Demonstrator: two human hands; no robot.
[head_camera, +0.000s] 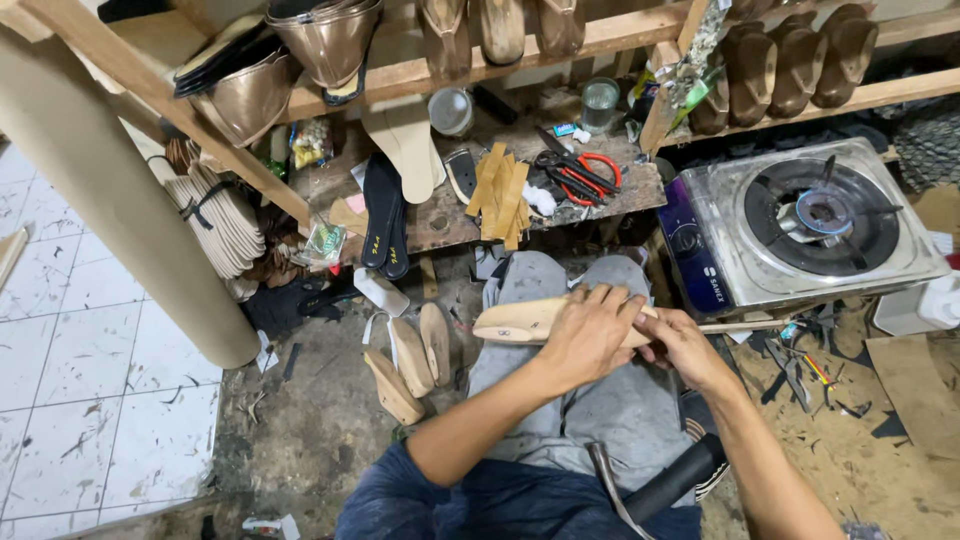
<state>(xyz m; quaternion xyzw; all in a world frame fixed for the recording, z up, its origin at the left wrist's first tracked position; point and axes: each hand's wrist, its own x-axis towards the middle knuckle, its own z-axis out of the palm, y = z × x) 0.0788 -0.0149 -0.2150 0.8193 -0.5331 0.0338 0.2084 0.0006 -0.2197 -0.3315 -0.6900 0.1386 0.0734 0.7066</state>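
A pale wooden shoe last (512, 321) lies across my lap, its toe pointing left. My left hand (588, 335) is wrapped over its middle and grips it. At the last's right end my right hand (680, 343) is closed on a thin stick-like tool (745, 325) that runs right toward the stove. Whether the tool touches the last is hidden by my fingers. I sit on the floor in grey trousers.
A single-burner gas stove (810, 222) stands at the right. A low wooden bench (450, 215) ahead holds tan strips, black insoles and red-handled scissors (580, 172). Three soles (412, 358) lie on the floor at my left. A brown paper roll (110, 190) leans left; lasts sit on shelves.
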